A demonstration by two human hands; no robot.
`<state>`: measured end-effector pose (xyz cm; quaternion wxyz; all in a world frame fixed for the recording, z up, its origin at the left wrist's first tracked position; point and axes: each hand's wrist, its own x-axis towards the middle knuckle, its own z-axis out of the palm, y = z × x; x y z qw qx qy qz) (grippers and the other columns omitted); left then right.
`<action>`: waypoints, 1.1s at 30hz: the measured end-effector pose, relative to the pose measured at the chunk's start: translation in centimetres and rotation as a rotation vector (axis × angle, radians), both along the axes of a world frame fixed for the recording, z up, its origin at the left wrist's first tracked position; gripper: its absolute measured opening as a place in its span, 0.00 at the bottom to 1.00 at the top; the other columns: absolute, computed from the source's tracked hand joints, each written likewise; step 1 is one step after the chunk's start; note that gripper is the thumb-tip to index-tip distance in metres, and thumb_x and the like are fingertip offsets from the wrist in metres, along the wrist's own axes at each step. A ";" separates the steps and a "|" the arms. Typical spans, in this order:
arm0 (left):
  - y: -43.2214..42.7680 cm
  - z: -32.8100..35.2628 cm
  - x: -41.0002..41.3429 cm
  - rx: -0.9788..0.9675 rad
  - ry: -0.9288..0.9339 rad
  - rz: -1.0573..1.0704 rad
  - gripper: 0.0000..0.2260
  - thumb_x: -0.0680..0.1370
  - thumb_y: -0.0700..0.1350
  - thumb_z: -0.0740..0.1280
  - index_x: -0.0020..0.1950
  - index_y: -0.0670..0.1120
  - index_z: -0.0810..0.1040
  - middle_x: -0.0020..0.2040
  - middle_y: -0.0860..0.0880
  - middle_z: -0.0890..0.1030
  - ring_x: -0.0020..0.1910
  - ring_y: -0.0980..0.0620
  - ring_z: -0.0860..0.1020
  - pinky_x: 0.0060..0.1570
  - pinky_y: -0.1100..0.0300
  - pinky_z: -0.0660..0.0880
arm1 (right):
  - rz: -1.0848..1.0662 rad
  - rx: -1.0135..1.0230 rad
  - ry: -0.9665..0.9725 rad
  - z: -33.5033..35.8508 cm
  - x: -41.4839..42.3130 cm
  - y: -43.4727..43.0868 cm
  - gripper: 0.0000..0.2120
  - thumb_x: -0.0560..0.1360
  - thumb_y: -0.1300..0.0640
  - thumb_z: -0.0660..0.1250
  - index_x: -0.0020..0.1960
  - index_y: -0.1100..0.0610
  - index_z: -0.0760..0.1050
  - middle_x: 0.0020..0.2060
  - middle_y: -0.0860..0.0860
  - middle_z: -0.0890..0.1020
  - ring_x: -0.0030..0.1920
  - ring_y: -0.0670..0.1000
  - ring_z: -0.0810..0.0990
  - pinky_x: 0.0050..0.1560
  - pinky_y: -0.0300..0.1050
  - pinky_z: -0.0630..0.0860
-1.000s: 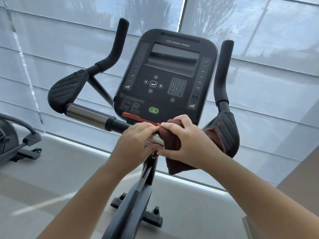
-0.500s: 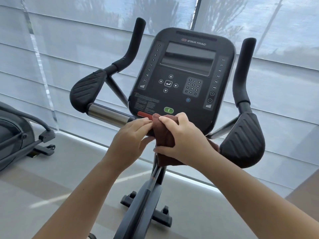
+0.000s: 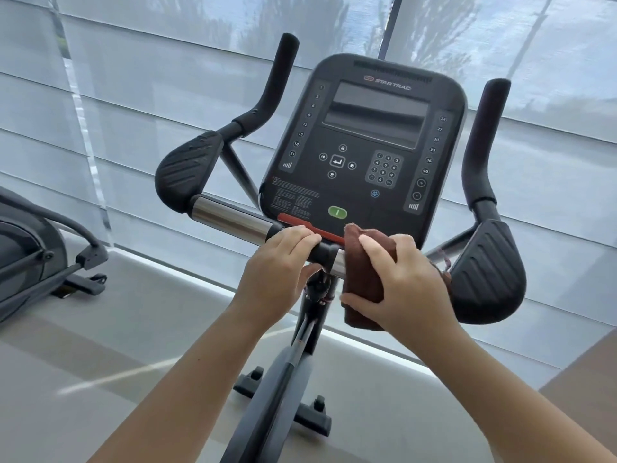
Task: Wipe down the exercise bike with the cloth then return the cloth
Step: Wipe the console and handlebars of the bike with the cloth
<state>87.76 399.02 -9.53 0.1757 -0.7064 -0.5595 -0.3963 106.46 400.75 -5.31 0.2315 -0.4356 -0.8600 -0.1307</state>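
The black exercise bike's console [image 3: 364,155] stands in front of me above a horizontal handlebar with a chrome section [image 3: 230,218]. My right hand [image 3: 404,285] grips a dark brown cloth [image 3: 364,279] wrapped over the bar just right of the centre stem, below the console. My left hand [image 3: 283,272] curls round the black part of the bar to the left of the cloth. Padded elbow rests sit at both ends, the left rest [image 3: 188,168] and the right rest [image 3: 487,272]. The bar under the cloth is hidden.
Two upright black grips rise beside the console, one at the left [image 3: 277,85] and one at the right [image 3: 484,142]. Another exercise machine [image 3: 36,252] stands on the floor at far left. Window blinds [image 3: 133,111] fill the background. The bike's base feet [image 3: 300,412] rest on grey flooring.
My right hand has slid the cloth to the right along the bar, away from my left hand, uncovering a short chrome piece. My view has shifted so the bike sits further right.
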 end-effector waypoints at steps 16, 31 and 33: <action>-2.9 -2.0 -5.2 0.111 0.077 0.235 0.18 0.73 0.42 0.67 0.61 0.38 0.74 0.60 0.41 0.77 0.59 0.43 0.76 0.58 0.51 0.68 | 0.152 -0.313 -0.074 2.1 -3.2 3.0 0.43 0.60 0.33 0.68 0.70 0.40 0.55 0.52 0.49 0.65 0.48 0.54 0.74 0.49 0.44 0.71; -1.7 -2.6 -13.8 0.028 0.241 0.369 0.24 0.73 0.43 0.68 0.68 0.40 0.69 0.68 0.43 0.70 0.66 0.44 0.70 0.59 0.43 0.69 | 0.296 -0.316 -0.002 1.6 -14.0 5.1 0.38 0.63 0.34 0.68 0.69 0.43 0.59 0.50 0.49 0.66 0.46 0.52 0.72 0.46 0.41 0.67; -1.4 -2.5 -14.5 0.030 0.222 0.380 0.25 0.72 0.43 0.69 0.67 0.39 0.69 0.68 0.42 0.71 0.65 0.43 0.70 0.59 0.43 0.69 | 0.319 -0.331 -0.009 1.9 -17.1 5.3 0.38 0.64 0.35 0.68 0.69 0.43 0.60 0.52 0.51 0.67 0.49 0.54 0.74 0.47 0.41 0.67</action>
